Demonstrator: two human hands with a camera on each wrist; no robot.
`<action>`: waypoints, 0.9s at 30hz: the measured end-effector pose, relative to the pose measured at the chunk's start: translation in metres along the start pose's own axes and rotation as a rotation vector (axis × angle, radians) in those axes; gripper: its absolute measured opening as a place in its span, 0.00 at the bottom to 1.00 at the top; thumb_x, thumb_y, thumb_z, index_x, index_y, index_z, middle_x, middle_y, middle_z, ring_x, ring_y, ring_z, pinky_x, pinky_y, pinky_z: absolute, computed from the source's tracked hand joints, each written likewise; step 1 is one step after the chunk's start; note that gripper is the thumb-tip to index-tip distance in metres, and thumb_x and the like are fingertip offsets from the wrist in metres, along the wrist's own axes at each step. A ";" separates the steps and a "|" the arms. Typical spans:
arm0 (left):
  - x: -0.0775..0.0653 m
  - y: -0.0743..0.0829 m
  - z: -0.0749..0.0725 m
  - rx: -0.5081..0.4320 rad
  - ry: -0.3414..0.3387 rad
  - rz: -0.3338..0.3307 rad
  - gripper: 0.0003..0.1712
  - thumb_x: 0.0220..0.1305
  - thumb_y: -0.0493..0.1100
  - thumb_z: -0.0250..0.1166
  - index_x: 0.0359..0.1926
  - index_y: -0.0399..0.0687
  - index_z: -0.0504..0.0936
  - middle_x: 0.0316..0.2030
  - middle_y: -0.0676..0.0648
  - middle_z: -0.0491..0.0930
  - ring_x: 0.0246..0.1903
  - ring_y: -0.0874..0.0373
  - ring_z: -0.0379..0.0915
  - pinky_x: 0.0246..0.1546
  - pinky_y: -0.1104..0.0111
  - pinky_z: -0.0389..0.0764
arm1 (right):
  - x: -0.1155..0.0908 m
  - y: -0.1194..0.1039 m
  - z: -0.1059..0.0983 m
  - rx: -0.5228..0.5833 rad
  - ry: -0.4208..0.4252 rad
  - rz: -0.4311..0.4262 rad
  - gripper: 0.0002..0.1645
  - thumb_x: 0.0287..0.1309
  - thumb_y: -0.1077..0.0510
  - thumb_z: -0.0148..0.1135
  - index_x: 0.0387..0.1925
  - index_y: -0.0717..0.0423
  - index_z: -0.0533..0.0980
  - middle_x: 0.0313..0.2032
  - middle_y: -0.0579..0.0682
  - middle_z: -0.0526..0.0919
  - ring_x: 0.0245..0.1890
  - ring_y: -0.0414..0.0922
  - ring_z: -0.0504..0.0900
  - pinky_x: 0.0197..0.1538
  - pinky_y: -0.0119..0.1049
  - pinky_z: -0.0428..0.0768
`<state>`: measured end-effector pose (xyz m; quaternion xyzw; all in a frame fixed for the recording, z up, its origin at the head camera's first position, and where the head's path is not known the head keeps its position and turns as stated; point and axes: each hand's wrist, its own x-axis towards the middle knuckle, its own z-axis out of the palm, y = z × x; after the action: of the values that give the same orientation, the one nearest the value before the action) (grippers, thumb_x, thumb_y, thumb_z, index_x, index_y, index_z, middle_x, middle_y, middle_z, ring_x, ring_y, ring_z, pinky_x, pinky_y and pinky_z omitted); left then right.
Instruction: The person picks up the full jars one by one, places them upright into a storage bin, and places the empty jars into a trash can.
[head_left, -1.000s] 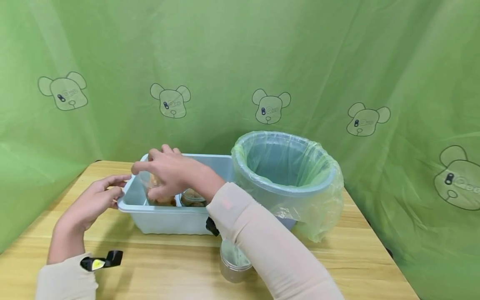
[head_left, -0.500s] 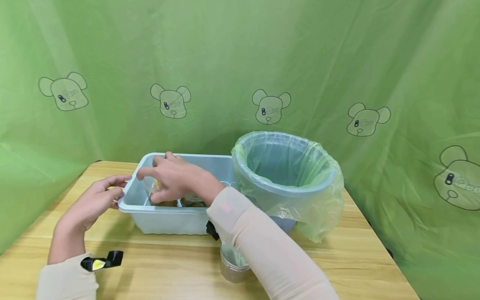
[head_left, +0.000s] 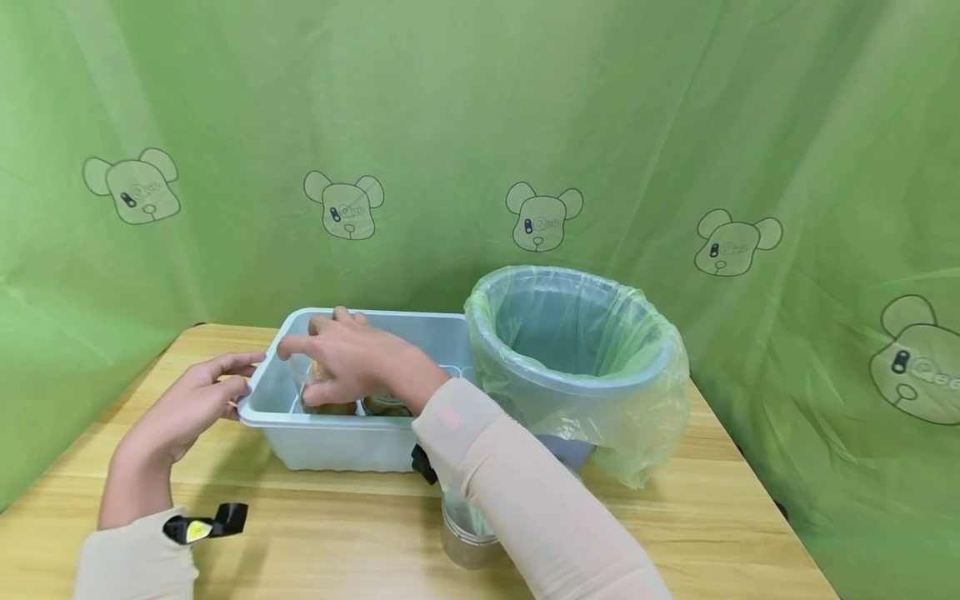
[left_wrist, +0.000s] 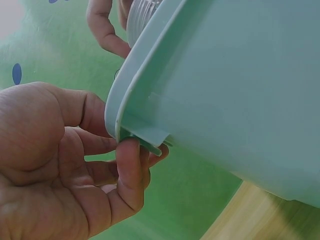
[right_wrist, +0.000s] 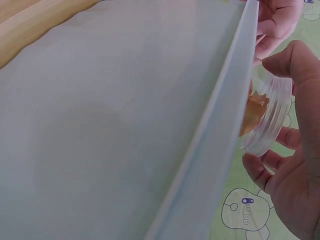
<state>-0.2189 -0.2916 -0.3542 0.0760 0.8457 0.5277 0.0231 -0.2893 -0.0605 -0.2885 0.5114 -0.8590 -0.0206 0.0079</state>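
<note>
My left hand (head_left: 187, 404) grips the left rim of a light blue plastic basin (head_left: 337, 446), its fingers bent round the edge in the left wrist view. Inside the basin's left end, my right hand (head_left: 348, 358) holds a clear screw-top jar (right_wrist: 272, 117) with orange-brown contents. Thumb and fingers stand on opposite sides of the jar's ribbed rim in the right wrist view. The basin wall hides the jar's lower part there. Just right of it in the basin sits another clear jar (head_left: 385, 406) with brownish contents, partly covered by the right arm.
A blue bin (head_left: 577, 383) lined with a thin green bag (head_left: 637, 433) stands at the basin's right and covers its right end. In front, a clear jar (head_left: 468, 542) stands on the wooden table (head_left: 337, 533), partly behind the right sleeve. A green curtain hangs behind.
My right hand has shifted slightly right and lower inside the basin, keeping hold of the jar. The left hand stays on the rim.
</note>
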 end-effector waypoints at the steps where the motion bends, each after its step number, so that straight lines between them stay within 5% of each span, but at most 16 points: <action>1: 0.000 0.000 0.000 0.000 0.000 -0.002 0.32 0.74 0.34 0.45 0.76 0.27 0.55 0.63 0.28 0.66 0.44 0.58 0.77 0.41 0.65 0.84 | 0.000 0.000 0.001 0.001 0.003 0.005 0.34 0.63 0.40 0.62 0.69 0.34 0.67 0.49 0.44 0.70 0.46 0.44 0.65 0.50 0.36 0.66; 19: 0.000 0.001 0.002 0.006 0.007 0.000 0.33 0.73 0.33 0.46 0.75 0.26 0.55 0.63 0.27 0.67 0.44 0.58 0.78 0.40 0.65 0.84 | -0.002 -0.003 0.007 0.027 -0.005 0.069 0.33 0.65 0.43 0.56 0.70 0.32 0.63 0.52 0.42 0.67 0.49 0.45 0.62 0.56 0.39 0.62; 27: 0.000 -0.002 0.001 -0.004 0.000 0.006 0.33 0.73 0.33 0.46 0.76 0.26 0.54 0.63 0.27 0.66 0.44 0.59 0.78 0.40 0.65 0.85 | -0.007 -0.004 0.000 -0.031 -0.031 0.086 0.39 0.68 0.38 0.56 0.76 0.31 0.57 0.69 0.48 0.64 0.59 0.49 0.63 0.64 0.44 0.63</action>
<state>-0.2190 -0.2911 -0.3563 0.0785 0.8445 0.5293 0.0215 -0.2824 -0.0563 -0.2887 0.4735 -0.8798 -0.0417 0.0034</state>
